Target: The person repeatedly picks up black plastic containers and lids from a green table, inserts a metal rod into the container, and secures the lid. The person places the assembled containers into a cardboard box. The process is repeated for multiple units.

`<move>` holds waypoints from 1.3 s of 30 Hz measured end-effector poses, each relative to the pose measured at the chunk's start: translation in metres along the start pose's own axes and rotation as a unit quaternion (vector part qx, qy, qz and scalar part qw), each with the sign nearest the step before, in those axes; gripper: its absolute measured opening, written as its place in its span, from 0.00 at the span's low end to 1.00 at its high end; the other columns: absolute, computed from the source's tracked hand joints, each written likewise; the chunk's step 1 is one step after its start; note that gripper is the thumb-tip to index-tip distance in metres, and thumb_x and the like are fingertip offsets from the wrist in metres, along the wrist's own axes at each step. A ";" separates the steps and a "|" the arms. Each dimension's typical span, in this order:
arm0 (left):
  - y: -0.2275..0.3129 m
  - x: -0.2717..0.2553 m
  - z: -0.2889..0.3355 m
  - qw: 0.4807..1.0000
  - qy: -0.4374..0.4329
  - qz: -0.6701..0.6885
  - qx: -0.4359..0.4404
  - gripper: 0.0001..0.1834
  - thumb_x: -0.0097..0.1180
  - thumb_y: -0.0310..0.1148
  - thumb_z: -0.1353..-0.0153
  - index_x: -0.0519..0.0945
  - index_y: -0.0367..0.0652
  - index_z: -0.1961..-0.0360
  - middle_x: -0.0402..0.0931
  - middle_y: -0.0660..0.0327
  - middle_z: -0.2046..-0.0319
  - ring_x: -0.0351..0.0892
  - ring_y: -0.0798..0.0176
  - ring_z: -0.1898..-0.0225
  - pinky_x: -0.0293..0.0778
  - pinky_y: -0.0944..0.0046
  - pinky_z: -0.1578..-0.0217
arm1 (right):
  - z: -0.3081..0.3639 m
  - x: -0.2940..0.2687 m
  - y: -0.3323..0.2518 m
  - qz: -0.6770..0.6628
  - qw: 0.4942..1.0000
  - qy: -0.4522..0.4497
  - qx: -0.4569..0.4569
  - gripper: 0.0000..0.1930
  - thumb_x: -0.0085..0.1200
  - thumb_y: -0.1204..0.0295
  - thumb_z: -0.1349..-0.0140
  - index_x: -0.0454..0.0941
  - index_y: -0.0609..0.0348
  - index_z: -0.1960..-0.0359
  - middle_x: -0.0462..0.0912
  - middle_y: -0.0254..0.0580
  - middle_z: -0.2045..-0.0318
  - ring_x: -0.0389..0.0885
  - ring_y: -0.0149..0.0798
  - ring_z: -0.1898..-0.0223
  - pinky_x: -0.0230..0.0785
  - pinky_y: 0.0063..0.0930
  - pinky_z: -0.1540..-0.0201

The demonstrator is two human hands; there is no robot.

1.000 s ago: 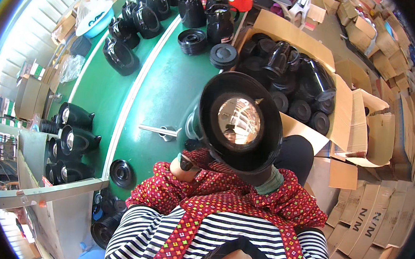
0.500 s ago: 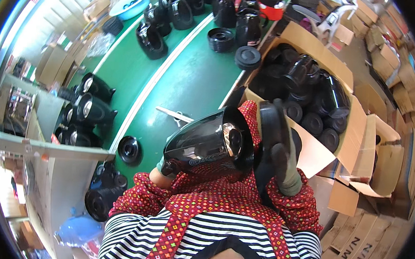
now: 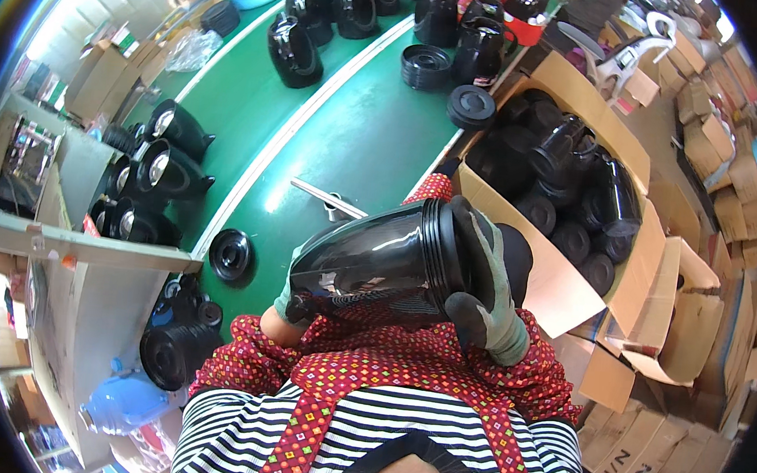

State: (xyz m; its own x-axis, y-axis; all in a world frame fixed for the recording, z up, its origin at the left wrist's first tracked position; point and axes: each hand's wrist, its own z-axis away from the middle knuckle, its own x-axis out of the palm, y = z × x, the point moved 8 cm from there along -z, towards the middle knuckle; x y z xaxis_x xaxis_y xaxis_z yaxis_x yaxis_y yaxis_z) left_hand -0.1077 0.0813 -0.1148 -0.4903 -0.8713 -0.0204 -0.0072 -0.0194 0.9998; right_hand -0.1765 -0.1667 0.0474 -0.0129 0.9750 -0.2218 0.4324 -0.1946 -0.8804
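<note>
A glossy black jug body (image 3: 359, 257) lies sideways before my chest. My left hand (image 3: 287, 296), gloved, is closed round its far-left end, most of its fingers hidden behind the body. At the wide end, my right hand (image 3: 492, 285) in a grey-green glove with dark fingers grips a round black base (image 3: 450, 249). The base sits against the jug's wide end, lined up with it; whether it is fastened I cannot tell. Just beyond the jug, a metal rod tool (image 3: 326, 197) lies on the green table (image 3: 287, 207).
A ridged black disc (image 3: 231, 256) lies left on the table. Several black jugs (image 3: 295, 52) stand farther off; others lie (image 3: 170, 171) at left. Stacked black bases (image 3: 472, 108) sit near the right edge. An open carton (image 3: 627, 189) of black parts stands at right.
My right hand has brought the black base leftward onto the jug's wide end, covering the silvery opening seen before. The jug has turned slightly more level.
</note>
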 end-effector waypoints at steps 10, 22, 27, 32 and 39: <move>0.086 0.036 -0.033 0.986 -0.134 -0.005 0.100 0.40 0.75 0.30 0.40 0.70 0.29 0.29 0.80 0.45 0.38 0.87 0.55 0.47 0.84 0.56 0.45 | 0.023 -0.005 -0.008 0.094 0.994 0.032 -0.046 0.55 0.66 0.39 0.38 0.55 0.62 0.19 0.55 0.63 0.22 0.56 0.63 0.23 0.53 0.54 0.24; 0.143 -0.005 -0.025 0.987 -0.038 0.068 0.140 0.49 0.78 0.35 0.42 0.63 0.29 0.25 0.79 0.43 0.37 0.83 0.52 0.40 0.81 0.53 0.39 | 0.047 -0.033 0.029 -0.119 0.953 -0.028 0.276 0.47 0.43 0.38 0.23 0.53 0.67 0.19 0.61 0.55 0.23 0.63 0.47 0.24 0.55 0.39 0.23; 0.120 0.010 -0.028 0.984 -0.071 -0.038 0.161 0.45 0.76 0.34 0.41 0.68 0.29 0.27 0.79 0.46 0.36 0.80 0.53 0.37 0.74 0.52 0.33 | 0.024 -0.015 -0.043 0.047 0.988 0.067 -0.134 0.52 0.55 0.36 0.33 0.55 0.65 0.20 0.54 0.63 0.20 0.50 0.60 0.18 0.45 0.49 0.20; 0.241 0.044 -0.003 0.820 -0.022 -0.388 0.420 0.56 0.81 0.45 0.46 0.64 0.26 0.25 0.86 0.40 0.50 0.91 0.51 0.56 0.88 0.56 0.56 | 0.044 0.006 0.034 -0.473 0.819 0.101 0.309 0.41 0.43 0.39 0.22 0.60 0.61 0.22 0.72 0.48 0.28 0.74 0.44 0.30 0.66 0.40 0.27; 0.131 0.021 -0.033 0.981 -0.115 0.140 0.073 0.45 0.71 0.39 0.34 0.63 0.30 0.24 0.68 0.39 0.28 0.79 0.45 0.35 0.77 0.47 0.35 | 0.039 -0.031 0.000 -0.073 0.991 0.107 0.025 0.42 0.60 0.52 0.27 0.56 0.61 0.20 0.75 0.48 0.31 0.76 0.41 0.32 0.66 0.39 0.27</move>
State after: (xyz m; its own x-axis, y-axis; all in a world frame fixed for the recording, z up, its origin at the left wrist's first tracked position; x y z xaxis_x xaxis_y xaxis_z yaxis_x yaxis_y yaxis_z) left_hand -0.0900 0.0446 0.0155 -0.6748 -0.6980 0.2395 0.0395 0.2899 0.9562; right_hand -0.2115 -0.2006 0.0382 0.1222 0.9925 -0.0005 0.3946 -0.0491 -0.9175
